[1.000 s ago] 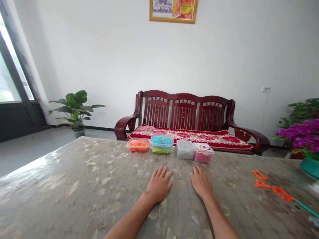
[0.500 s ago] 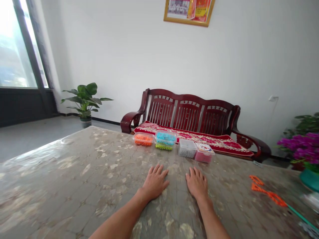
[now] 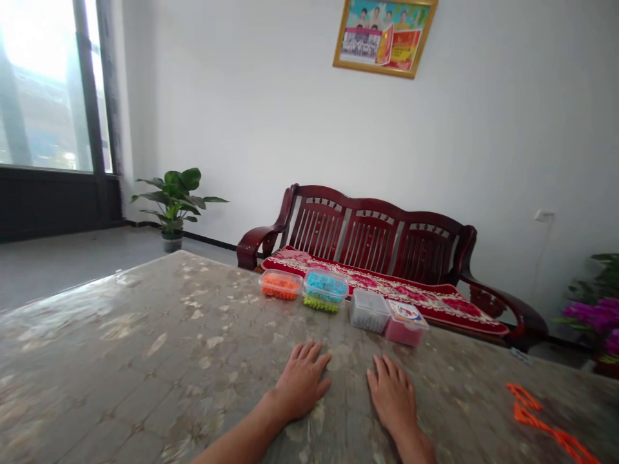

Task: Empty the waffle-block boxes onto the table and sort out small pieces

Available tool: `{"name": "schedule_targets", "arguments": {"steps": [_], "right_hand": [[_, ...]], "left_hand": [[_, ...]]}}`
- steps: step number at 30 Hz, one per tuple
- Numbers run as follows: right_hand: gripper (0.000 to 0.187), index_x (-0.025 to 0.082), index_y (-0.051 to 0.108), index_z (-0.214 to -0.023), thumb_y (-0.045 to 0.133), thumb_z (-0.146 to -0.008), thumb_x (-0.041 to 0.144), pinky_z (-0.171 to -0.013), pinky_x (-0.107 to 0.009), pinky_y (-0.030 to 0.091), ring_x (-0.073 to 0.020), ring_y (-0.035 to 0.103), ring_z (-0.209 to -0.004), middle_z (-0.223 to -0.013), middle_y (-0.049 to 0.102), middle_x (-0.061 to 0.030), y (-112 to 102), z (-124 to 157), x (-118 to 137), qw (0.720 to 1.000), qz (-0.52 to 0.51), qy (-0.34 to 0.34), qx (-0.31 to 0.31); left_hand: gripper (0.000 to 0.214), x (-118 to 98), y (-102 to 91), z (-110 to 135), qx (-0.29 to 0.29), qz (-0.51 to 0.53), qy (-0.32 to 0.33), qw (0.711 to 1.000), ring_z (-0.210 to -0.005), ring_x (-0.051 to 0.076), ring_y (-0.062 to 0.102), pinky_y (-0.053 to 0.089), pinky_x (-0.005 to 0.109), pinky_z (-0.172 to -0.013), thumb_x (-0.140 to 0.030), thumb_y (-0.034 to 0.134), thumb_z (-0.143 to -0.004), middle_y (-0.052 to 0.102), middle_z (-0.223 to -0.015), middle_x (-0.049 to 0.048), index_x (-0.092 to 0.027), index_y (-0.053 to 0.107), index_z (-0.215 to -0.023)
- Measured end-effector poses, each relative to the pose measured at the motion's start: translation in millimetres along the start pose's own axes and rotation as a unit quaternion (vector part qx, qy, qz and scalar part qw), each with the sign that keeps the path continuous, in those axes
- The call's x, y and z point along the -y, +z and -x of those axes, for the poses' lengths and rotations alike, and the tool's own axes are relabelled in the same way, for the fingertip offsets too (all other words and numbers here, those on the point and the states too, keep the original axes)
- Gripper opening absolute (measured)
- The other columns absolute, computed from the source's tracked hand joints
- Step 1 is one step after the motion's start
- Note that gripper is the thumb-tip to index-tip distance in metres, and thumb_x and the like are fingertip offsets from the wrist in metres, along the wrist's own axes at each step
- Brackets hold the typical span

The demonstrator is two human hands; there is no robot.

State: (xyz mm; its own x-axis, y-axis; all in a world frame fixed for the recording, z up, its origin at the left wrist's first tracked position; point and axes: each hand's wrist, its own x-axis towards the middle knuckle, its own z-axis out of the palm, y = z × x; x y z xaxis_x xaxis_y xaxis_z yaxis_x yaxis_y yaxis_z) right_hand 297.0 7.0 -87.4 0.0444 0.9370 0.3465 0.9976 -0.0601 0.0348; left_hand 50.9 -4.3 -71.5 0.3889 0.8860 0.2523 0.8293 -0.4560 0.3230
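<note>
My left hand [image 3: 302, 380] lies flat on the patterned tabletop [image 3: 193, 361], fingers spread and holding nothing. A short gap away, my right hand [image 3: 393, 392] also rests palm down with its fingers stretched out. Beyond the hands stands a row of clear plastic boxes. At its left is a box of orange pieces [image 3: 281, 285]. Beside it, a box of blue pieces [image 3: 326, 285] sits on top of yellow-green pieces [image 3: 321, 305]. Farther right are a box with greyish contents [image 3: 369, 312] and a lidded box with pink contents [image 3: 405, 323]. Neither hand touches a box.
Orange linked pieces [image 3: 544, 422] lie on the table at the right. Behind the table stands a dark red wooden bench [image 3: 370, 238] with a red patterned cover [image 3: 435, 298]. A potted plant [image 3: 173, 200] is on the floor at left, purple flowers [image 3: 592, 319] at right.
The view has tilted up and turned slightly left, so the scene sits lower and farther right in the picture. Both hands remain flat on the table, and the boxes look unmoved.
</note>
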Motion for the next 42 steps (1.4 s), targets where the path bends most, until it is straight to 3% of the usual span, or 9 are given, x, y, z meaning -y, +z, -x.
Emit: {"name": "schedule_targets", "arguments": {"steps": [4,8,11,15,19,26,30,37,42], "right_hand": [[0.044,0.024,0.068,-0.125,0.038,-0.093,0.031,-0.106,-0.044,0.044,-0.0286,0.058,-0.125,-0.134,0.064,-0.0096,5.0,-2.5,-2.2,0.997,-0.055,-0.047,-0.004],[0.042,0.026,0.069,-0.124,0.039,-0.093,0.028,-0.108,-0.037,0.043,-0.0237,0.059,-0.124,-0.133,0.065,-0.0045,3.0,-3.5,15.3,0.984,-0.136,-0.115,0.005],[0.042,0.024,0.065,-0.129,0.046,-0.092,0.030,-0.111,-0.041,0.040,-0.0263,0.055,-0.129,-0.138,0.062,-0.0059,-2.7,-2.7,40.5,0.981,-0.145,-0.127,0.016],[0.045,0.022,0.064,-0.132,0.041,-0.092,0.019,-0.113,-0.042,0.037,-0.0260,0.052,-0.132,-0.141,0.059,-0.0074,-8.1,-1.2,71.3,0.982,-0.129,-0.134,0.035],[0.050,0.018,0.064,-0.132,0.037,-0.090,0.010,-0.114,-0.039,0.034,-0.0243,0.051,-0.133,-0.141,0.059,-0.0088,-8.7,-1.4,85.5,0.981,-0.138,-0.124,0.050],[0.049,0.019,0.063,-0.133,0.038,-0.091,0.012,-0.115,-0.041,0.035,-0.0252,0.050,-0.134,-0.143,0.058,-0.0082,-13.6,-1.4,84.2,0.975,-0.175,-0.121,0.062],[0.042,0.022,0.064,-0.132,0.045,-0.094,0.022,-0.115,-0.043,0.036,-0.0263,0.050,-0.134,-0.143,0.058,-0.0075,-11.5,-1.7,79.9,0.970,-0.193,-0.134,0.068],[0.040,0.027,0.064,-0.131,0.056,-0.094,0.039,-0.114,-0.049,0.037,-0.0299,0.050,-0.134,-0.143,0.057,-0.0086,1.1,-4.1,68.3,0.953,-0.241,-0.170,0.065],[0.048,0.029,0.063,-0.132,0.059,-0.090,0.053,-0.114,-0.044,0.037,-0.0281,0.049,-0.135,-0.144,0.056,-0.0083,0.1,-10.6,55.5,0.936,-0.280,-0.189,0.093]], "left_hand": [[0.049,1.7,4.2,-0.6,0.001,0.008,-0.002,1.000,-0.145,0.033,0.035,0.025,0.056,-0.119,-0.046,0.050,-0.093,0.045,-0.154,0.0115,-0.028,0.054,-0.139],[0.050,2.0,6.0,-1.7,0.005,0.012,-0.005,1.000,-0.145,0.033,0.035,0.024,0.055,-0.119,-0.049,0.049,-0.093,0.045,-0.154,0.0109,-0.029,0.054,-0.139],[0.050,2.3,6.2,-2.5,0.009,0.019,-0.004,1.000,-0.146,0.033,0.034,0.023,0.055,-0.119,-0.050,0.048,-0.093,0.044,-0.154,0.0108,-0.029,0.054,-0.139],[0.050,1.8,5.5,-3.1,0.012,0.029,-0.004,0.999,-0.146,0.031,0.033,0.022,0.054,-0.120,-0.047,0.047,-0.094,0.044,-0.155,0.0099,-0.028,0.053,-0.140],[0.050,-0.4,4.2,-4.4,0.014,0.033,0.002,0.999,-0.145,0.031,0.034,0.022,0.054,-0.120,-0.041,0.048,-0.094,0.045,-0.154,0.0093,-0.027,0.050,-0.143],[0.047,-3.0,5.0,-7.1,0.018,0.064,0.040,0.997,-0.141,0.028,0.039,0.024,0.051,-0.120,-0.027,0.047,-0.094,0.052,-0.148,0.0056,-0.028,0.052,-0.140],[0.036,-1.7,3.2,-9.1,0.017,0.110,0.026,0.993,-0.133,0.024,0.047,0.026,0.042,-0.118,-0.021,0.052,-0.090,0.063,-0.134,0.0035,-0.026,0.063,-0.123],[0.003,1.8,-6.9,-13.7,0.024,0.161,0.003,0.987,-0.097,0.019,0.060,0.042,0.029,-0.092,-0.018,0.064,-0.082,0.070,-0.097,0.0021,-0.020,0.065,-0.081],[0.015,10.8,3.9,-20.8,0.017,0.195,0.046,0.980,-0.085,0.017,0.060,0.042,0.025,-0.078,-0.023,0.067,-0.082,0.066,-0.084,0.0011,-0.019,0.060,-0.069]]}}
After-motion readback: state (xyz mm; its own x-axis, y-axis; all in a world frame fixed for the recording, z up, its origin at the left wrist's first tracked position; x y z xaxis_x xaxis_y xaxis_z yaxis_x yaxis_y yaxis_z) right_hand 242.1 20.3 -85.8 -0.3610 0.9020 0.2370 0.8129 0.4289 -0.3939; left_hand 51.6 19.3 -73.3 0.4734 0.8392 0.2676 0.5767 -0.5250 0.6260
